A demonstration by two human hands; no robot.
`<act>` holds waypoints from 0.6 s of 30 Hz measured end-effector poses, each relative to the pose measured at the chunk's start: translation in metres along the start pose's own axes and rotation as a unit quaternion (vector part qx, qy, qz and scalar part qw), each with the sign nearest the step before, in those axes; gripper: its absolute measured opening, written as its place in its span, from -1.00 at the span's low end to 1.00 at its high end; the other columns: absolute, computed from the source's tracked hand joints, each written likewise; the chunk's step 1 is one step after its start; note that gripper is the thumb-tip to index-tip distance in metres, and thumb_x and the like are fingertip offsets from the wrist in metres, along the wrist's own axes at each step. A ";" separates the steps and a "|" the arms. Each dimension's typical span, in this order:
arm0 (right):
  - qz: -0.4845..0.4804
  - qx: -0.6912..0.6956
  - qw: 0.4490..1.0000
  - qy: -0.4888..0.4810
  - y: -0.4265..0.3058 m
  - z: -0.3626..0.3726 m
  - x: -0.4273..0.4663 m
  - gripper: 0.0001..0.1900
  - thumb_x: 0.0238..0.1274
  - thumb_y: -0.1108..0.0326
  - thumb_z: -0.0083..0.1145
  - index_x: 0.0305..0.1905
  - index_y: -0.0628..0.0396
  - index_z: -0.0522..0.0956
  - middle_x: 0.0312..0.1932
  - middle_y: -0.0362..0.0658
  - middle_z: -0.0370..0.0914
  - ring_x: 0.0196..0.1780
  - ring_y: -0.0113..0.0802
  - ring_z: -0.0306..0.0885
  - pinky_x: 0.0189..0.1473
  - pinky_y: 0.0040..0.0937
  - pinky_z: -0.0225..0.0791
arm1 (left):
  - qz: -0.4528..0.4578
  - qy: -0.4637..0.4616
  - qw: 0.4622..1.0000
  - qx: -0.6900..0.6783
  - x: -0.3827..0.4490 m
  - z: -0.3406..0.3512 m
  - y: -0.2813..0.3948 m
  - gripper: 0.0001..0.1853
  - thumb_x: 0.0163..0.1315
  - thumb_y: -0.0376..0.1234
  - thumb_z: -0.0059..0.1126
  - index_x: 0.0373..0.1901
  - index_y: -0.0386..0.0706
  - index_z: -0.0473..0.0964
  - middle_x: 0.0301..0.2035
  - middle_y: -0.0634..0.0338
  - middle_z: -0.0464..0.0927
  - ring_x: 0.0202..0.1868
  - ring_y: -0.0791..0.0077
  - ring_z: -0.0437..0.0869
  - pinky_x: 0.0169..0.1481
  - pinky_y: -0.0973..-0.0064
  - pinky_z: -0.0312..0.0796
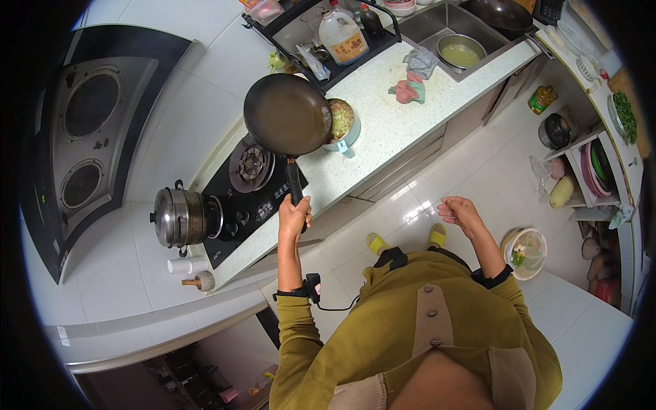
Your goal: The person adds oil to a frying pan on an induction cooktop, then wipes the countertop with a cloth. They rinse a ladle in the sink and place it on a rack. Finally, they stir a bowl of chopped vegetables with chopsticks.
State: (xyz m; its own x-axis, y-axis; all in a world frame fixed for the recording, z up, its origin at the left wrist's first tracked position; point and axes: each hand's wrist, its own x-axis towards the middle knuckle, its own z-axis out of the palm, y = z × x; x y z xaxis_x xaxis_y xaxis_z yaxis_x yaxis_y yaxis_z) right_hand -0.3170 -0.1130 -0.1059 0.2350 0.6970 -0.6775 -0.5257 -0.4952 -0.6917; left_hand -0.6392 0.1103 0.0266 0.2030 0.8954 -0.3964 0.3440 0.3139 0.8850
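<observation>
My left hand (294,218) grips the black handle of a dark wok (284,113). The wok is raised off the stove and tilted, its brown inner face showing no food. Its rim overlaps a light blue pot (350,139) on the counter, hiding part of it. Inside that pot lies chopped food (340,119), pale green and reddish brown. My right hand (459,212) hangs over the floor in front of my body, holding nothing, its fingers loosely bent.
Below the wok is a black glass gas stove (271,197); a steel steamer pot (187,217) occupies its other burner. A black rack (333,77) with bottles borders the counter (369,148). Cloths (410,91) lie near the sink (425,32). A waste bin (507,251) stands at right.
</observation>
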 end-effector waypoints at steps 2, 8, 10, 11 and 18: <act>0.000 0.003 1.000 -0.003 0.000 0.000 0.000 -0.75 0.26 0.30 -0.17 -0.08 0.16 0.43 -0.25 -0.17 0.53 -0.28 -0.50 0.50 -0.27 -0.56 0.40 | 0.006 0.004 1.000 0.013 -0.001 0.000 0.000 -0.81 0.13 -0.42 0.05 -0.38 -0.28 0.23 -0.68 0.23 0.31 -0.79 0.61 0.29 -0.77 0.61 0.15; 0.000 0.004 1.000 -0.003 0.001 0.000 -0.001 -0.76 0.26 0.29 -0.16 -0.08 0.15 0.43 -0.25 -0.17 0.53 -0.27 -0.49 0.51 -0.26 -0.55 0.40 | 0.024 0.012 0.999 0.047 -0.002 0.002 -0.002 -0.82 0.11 -0.42 0.06 -0.42 -0.28 0.25 -0.70 0.23 0.32 -0.79 0.61 0.31 -0.77 0.61 0.16; -0.003 0.007 1.000 -0.005 0.001 -0.001 -0.001 -0.75 0.26 0.29 -0.16 -0.08 0.15 0.43 -0.25 -0.17 0.53 -0.27 -0.49 0.51 -0.26 -0.55 0.40 | 0.029 0.014 0.998 0.053 -0.001 0.003 -0.003 -0.82 0.11 -0.42 0.06 -0.43 -0.28 0.25 -0.71 0.24 0.32 -0.80 0.61 0.31 -0.78 0.61 0.16; -0.005 0.009 1.000 -0.006 0.001 -0.001 -0.001 -0.75 0.26 0.28 -0.16 -0.08 0.15 0.43 -0.25 -0.17 0.53 -0.27 -0.49 0.51 -0.25 -0.54 0.40 | 0.030 0.015 0.997 0.066 0.000 0.003 -0.003 -0.82 0.11 -0.41 0.06 -0.41 -0.28 0.25 -0.70 0.24 0.32 -0.79 0.61 0.31 -0.77 0.61 0.16; -0.009 0.013 1.000 -0.003 0.003 -0.004 -0.003 -0.74 0.25 0.29 -0.16 -0.06 0.15 0.43 -0.23 -0.16 0.53 -0.24 -0.47 0.50 -0.23 -0.53 0.40 | 0.024 0.010 0.998 0.056 -0.001 0.001 0.003 -0.80 0.11 -0.39 0.07 -0.36 -0.25 0.25 -0.69 0.25 0.31 -0.78 0.62 0.29 -0.76 0.62 0.14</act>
State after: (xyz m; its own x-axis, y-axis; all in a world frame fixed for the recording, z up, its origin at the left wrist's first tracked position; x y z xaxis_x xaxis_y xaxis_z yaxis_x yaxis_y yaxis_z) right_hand -0.3157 -0.1192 -0.1068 0.2392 0.7094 -0.6630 -0.5431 -0.4682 -0.6970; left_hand -0.6379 0.1102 0.0292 0.2031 0.9149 -0.3489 0.4357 0.2346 0.8690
